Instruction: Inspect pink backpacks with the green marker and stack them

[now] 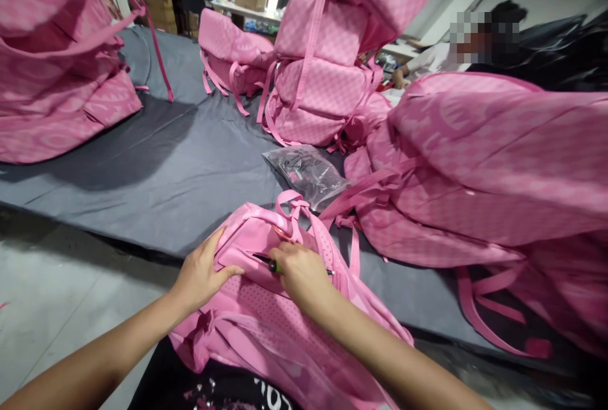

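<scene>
A pink backpack lies across my lap and against the table edge, its dotted mesh panel facing up. My left hand pinches the fabric near its top edge, thumb on the near side and fingers partly hidden behind the edge. In my closed right hand is a slim tool with a dark pointed end and a green part. The tool's point is at a fold or opening in the pink fabric, and its thin far end sticks out beside my wrist. I cannot tell its exact kind.
A grey-covered table stretches ahead, bearing a clear plastic bag of small items. Stacked pink backpacks stand in the middle, with more at left and right. Loose straps hang at right. Another person is behind them.
</scene>
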The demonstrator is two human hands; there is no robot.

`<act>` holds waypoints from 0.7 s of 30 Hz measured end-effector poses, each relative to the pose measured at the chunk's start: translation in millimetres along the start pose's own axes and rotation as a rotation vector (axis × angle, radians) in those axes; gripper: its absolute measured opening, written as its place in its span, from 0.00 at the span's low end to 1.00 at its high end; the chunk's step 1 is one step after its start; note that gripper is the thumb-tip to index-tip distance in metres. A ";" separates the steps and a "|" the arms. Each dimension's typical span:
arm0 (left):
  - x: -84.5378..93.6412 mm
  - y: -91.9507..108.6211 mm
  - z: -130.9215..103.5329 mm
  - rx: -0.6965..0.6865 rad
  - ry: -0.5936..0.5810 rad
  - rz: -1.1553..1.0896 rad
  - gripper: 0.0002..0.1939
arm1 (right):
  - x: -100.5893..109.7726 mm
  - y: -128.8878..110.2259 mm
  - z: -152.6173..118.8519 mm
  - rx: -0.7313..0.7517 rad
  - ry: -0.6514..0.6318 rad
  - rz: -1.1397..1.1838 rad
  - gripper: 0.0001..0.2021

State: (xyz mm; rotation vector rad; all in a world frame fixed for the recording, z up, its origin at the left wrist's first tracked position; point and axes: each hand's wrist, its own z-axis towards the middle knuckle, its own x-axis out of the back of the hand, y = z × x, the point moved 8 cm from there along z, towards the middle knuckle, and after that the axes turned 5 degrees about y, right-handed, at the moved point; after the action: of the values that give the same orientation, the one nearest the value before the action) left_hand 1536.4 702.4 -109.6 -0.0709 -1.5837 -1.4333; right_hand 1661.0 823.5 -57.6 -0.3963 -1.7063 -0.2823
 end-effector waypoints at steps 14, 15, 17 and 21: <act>-1.4 1.8 2.7 0.007 -0.046 -0.009 0.37 | 12.7 -19.3 15.8 0.164 0.093 0.030 0.10; -1.1 1.6 2.9 0.009 -0.046 -0.005 0.37 | 12.6 -25.3 22.1 0.182 0.094 0.073 0.08; -1.1 0.0 3.4 0.020 -0.051 0.001 0.37 | 13.4 -37.6 33.6 0.229 0.085 0.116 0.08; 0.0 -3.7 3.0 0.039 -0.060 0.009 0.34 | 18.3 -45.4 29.3 0.342 0.037 0.020 0.09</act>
State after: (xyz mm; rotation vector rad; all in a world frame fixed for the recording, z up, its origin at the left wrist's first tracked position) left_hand 1532.5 703.7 -111.8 -0.0992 -1.6573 -1.4042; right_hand 1613.2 795.9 -43.0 -0.1534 -1.6752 0.0191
